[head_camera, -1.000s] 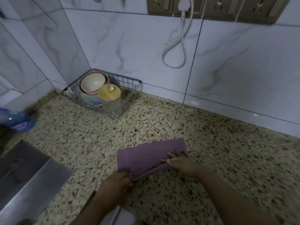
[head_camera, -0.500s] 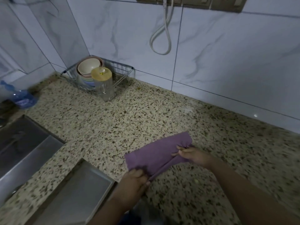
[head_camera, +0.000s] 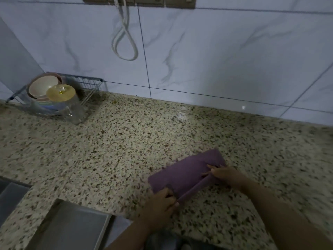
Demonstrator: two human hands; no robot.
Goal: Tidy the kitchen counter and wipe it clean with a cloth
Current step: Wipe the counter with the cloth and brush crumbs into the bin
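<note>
Cloth: folded purple fabric cloth [head_camera: 187, 171] lies on the speckled granite counter [head_camera: 111, 150], at 5 o'clock.
Hands: your left hand [head_camera: 159, 204] and right hand [head_camera: 224, 175] pinch its near edge.
Tip: align the edges, then press flat.

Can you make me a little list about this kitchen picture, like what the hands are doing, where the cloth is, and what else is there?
cloth: purple cloth, folded, lying flat on the speckled counter
left hand: left hand grips the cloth's near left end
right hand: right hand pinches the cloth's right end
corner: wire rack against the wall, with stacked bowls and a glass jar with a yellow lid
wall: white cord hanging in a loop
bottom left: grey metal tray
wiping: cannot tell if started
</note>
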